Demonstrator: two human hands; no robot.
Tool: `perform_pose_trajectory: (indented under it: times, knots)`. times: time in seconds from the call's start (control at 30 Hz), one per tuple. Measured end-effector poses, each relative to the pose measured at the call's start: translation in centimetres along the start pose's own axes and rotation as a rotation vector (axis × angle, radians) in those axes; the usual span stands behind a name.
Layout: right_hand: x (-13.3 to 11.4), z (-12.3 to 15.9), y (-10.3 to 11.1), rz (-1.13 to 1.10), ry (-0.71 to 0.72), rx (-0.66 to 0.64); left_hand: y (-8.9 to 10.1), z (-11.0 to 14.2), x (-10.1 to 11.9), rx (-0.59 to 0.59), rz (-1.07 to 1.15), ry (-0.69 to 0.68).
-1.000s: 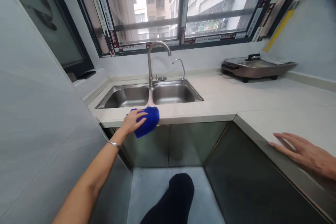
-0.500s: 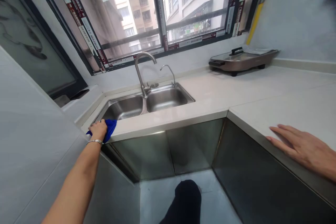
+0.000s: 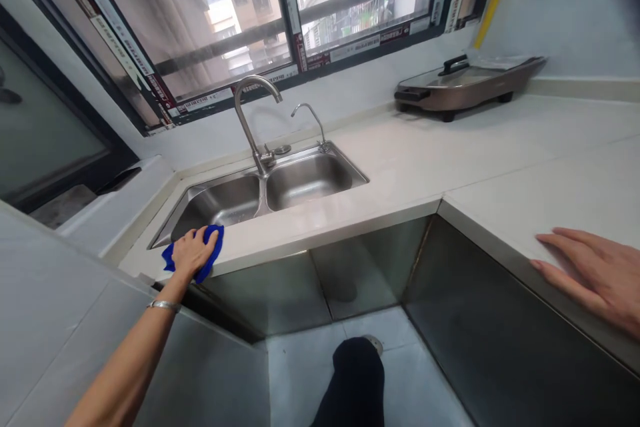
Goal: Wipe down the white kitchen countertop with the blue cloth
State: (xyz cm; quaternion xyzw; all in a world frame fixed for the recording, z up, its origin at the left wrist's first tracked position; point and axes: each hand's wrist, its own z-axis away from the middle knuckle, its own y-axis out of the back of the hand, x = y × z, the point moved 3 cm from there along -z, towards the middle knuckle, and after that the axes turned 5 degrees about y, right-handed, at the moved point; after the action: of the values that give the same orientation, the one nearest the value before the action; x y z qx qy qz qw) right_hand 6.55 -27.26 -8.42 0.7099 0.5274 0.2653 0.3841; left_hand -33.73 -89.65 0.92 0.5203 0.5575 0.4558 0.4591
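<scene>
My left hand [image 3: 190,252] is shut on a blue microfiber cloth [image 3: 214,250], pressing it onto the white countertop [image 3: 400,173] along the strip in front of the left basin. The cloth bunches under my palm, with its edges showing on both sides. At the far right, my right hand [image 3: 593,273] lies flat and open near the countertop's front edge, holding nothing. A metal bangle [image 3: 164,306] circles my left wrist.
A double stainless steel sink [image 3: 305,180] sits left of centre, with a gooseneck faucet [image 3: 247,117] and a smaller tap [image 3: 310,120] behind it. A lidded electric pan [image 3: 465,90] stands at the back right. Stainless cabinet fronts [image 3: 270,293] lie below the counter.
My left hand and the cloth have slid left along the counter front, from the basin divider to the left basin. My view has turned. My right hand stays on the counter.
</scene>
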Motion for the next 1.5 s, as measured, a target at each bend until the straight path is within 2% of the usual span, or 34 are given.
perform_pose_trajectory:
  times: [0.1, 0.27, 0.47, 0.7, 0.9, 1.1, 1.2, 1.33, 1.5]
  knots:
    - [-0.2, 0.3, 0.0, -0.042, 0.043, -0.072, 0.3, 1.4, 4.5, 0.021, 0.029, -0.185]
    - [-1.7, -0.1, 1.8, -0.053, 0.008, -0.100, 1.0, 3.5, 12.9, 0.051, 0.052, -0.458]
    - [-3.6, -1.2, 3.7, -0.049, -0.018, -0.096, 1.3, 5.5, 23.5, 0.092, 0.117, -0.712]
    - [-5.2, -1.8, 5.1, -0.007, -0.060, -0.127, 2.4, 8.6, 36.2, 0.110, 0.197, -0.933]
    - [-6.0, -2.0, 6.0, -0.036, -0.079, -0.122, 3.6, 10.7, 44.2, 0.111, 0.174, -0.988]
    - [-6.3, -2.5, 6.4, -0.052, -0.078, -0.098, 3.7, 10.5, 50.7, 0.096, 0.189, -0.995]
    - [-6.3, -2.7, 6.4, -0.058, -0.080, -0.088, 3.7, 11.4, 52.9, 0.095, 0.223, -1.010]
    - [-6.2, -2.8, 6.4, -0.074, -0.089, -0.075, 3.8, 13.4, 53.4, 0.081, 0.250, -1.090]
    - [-5.7, -2.8, 6.1, -0.086, -0.099, -0.070, 3.9, 15.3, 51.4, 0.115, 0.297, -1.201]
